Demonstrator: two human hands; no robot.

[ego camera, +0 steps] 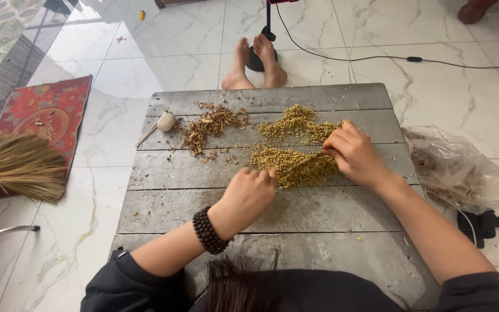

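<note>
On grey board (203, 98), stick (301, 164) diagonal btwn left hand (248, 193), right hand (353, 153).

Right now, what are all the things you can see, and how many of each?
grey wooden plank table: one, centre, low on the floor
yellow-green crumbly dried bits: one spread heap, table middle and upper right
brown dried shavings: one pile, table upper left
pale round bulb: one, left of the shavings
straw broom: one, tan, floor at left
red patterned mat: one, floor at left
clear plastic bag: one, right of the table
black cable: one, floor at top
bare feet: two, another person's, beyond the table
dark bead bracelet: one, left wrist
left hand: fingers curled at the heap
right hand: fingers pinching a thin yellowish stem
</note>
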